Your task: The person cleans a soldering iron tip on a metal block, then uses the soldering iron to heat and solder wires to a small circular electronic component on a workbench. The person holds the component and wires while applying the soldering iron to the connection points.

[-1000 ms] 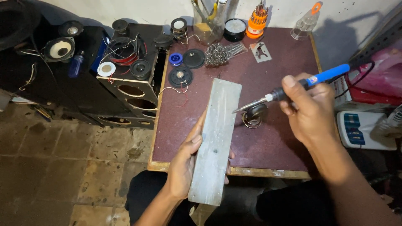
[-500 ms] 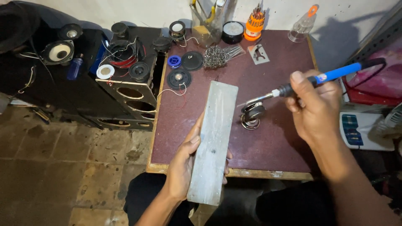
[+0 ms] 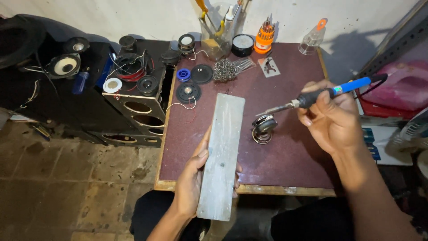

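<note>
Nearest the camera, a long grey metal plate [image 3: 221, 156] is gripped by the left hand [image 3: 191, 183], fingers closed around its near end; the plate lies lengthwise over the front edge of the tabletop [image 3: 290, 160]. Further in, the right hand [image 3: 332, 120] is clamped on the blue-handled soldering iron [image 3: 321, 95], whose metal tip is held just above a small round speaker part [image 3: 263, 127] resting on the tabletop beside the plate. The step in hand is judged to be soldering work at that part, with the tip poised and contact not confirmed. The next move is judged to call for a steady, fine lowering of the tip onto the terminal, with the cable kept slack. Beyond, a wire-wool tip cleaner [image 3: 224, 70], loose speaker discs and an orange screwdriver set [image 3: 264, 37] are ranged along the wall.
</note>
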